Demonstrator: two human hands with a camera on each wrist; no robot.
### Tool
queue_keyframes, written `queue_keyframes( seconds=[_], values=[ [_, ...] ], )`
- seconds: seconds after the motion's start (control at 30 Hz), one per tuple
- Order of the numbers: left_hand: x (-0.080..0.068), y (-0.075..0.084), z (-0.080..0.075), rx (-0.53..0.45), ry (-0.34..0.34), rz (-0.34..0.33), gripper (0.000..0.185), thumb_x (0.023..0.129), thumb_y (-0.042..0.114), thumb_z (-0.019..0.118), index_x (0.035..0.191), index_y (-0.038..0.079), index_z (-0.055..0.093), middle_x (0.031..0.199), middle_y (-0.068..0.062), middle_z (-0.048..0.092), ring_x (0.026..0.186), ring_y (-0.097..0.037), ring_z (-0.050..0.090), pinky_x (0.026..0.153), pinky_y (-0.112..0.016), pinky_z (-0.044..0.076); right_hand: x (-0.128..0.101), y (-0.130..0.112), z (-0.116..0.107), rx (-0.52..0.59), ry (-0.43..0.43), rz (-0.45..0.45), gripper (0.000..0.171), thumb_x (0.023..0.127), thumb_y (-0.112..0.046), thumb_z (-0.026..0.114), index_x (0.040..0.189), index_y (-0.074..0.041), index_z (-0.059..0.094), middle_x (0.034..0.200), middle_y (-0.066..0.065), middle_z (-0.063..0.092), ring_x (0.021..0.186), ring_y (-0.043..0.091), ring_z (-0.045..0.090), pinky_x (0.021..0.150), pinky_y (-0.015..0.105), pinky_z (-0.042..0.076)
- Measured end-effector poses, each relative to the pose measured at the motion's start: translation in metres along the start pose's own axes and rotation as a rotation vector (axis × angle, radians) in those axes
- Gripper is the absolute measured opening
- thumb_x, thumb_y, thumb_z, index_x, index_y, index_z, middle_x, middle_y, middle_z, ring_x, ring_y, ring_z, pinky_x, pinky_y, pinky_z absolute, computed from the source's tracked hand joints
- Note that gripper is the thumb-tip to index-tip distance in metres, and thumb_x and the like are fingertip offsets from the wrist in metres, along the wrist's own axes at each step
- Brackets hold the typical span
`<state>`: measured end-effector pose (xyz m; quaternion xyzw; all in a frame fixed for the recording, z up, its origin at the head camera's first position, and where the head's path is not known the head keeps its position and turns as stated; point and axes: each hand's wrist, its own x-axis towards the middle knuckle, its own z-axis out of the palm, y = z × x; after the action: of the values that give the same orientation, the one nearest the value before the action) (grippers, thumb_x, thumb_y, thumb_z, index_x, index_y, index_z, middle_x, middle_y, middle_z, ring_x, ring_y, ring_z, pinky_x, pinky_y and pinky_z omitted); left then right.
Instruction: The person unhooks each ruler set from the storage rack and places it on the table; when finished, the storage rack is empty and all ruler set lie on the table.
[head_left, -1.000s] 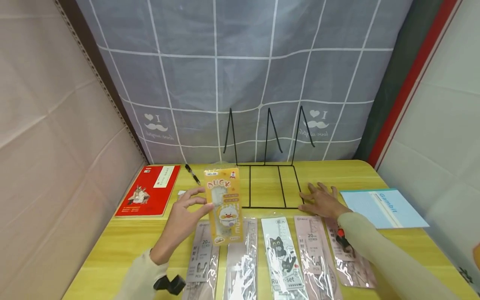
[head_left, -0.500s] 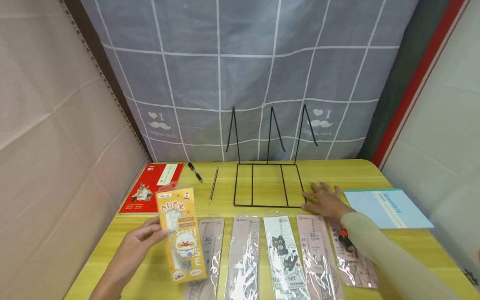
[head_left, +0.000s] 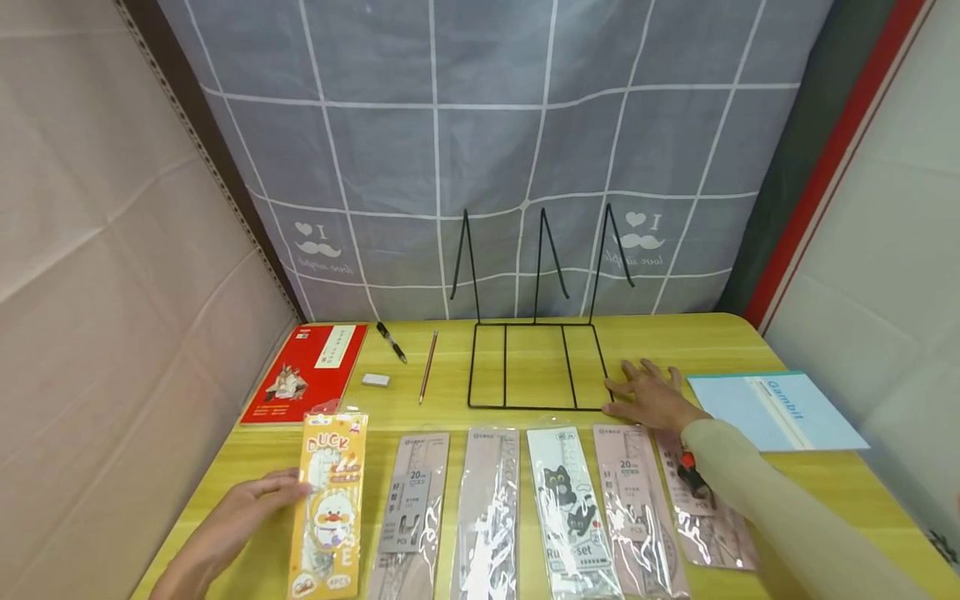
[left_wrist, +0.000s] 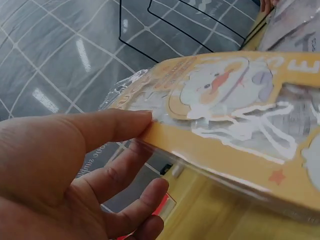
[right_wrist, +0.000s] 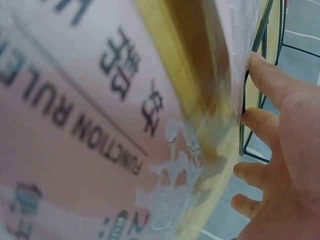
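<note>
1. Over on the table's left edge, the left hand pinches the yellow duck-print ruler pack, lying beside the pink ruler packs.
2. Further right, the right hand rests flat, fingers straight, touching the black wire rack.

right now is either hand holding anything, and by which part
The left hand holds the yellow duck ruler pack by its left long edge, thumb on top. The right hand lies flat by the wire rack, holding nothing.
</note>
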<state>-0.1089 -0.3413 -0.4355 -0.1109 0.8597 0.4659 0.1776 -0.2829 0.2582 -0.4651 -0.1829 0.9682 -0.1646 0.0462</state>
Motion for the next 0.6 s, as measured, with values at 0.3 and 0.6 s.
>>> queue_keyframes(
  seconds=[0.3,0.6],
  values=[
    [0.027,-0.026,0.01,0.132,0.112,0.207,0.035,0.098,0.037,0.072,0.114,0.007,0.076,0.157,-0.026,0.046,0.147,-0.053,0.035,0.115,-0.07,0.036,0.001,0.001,0.001,-0.012,0.008,0.006,0.065,0.097,-0.054,0.067,0.146,-0.011,0.06,0.163,0.035,0.03,0.15,0.062,0.018,0.109,0.083,0.005],
    [0.037,-0.036,0.017,0.318,0.249,0.406,0.013,0.087,0.031,0.084,0.093,0.02,0.079,0.146,-0.034,0.051,0.133,-0.061,0.038,0.097,-0.075,0.045,0.001,0.001,0.002,-0.018,-0.002,0.014,0.065,0.097,-0.051,0.067,0.147,-0.011,0.059,0.163,0.035,0.029,0.151,0.061,0.017,0.11,0.083,0.004]
  ],
)
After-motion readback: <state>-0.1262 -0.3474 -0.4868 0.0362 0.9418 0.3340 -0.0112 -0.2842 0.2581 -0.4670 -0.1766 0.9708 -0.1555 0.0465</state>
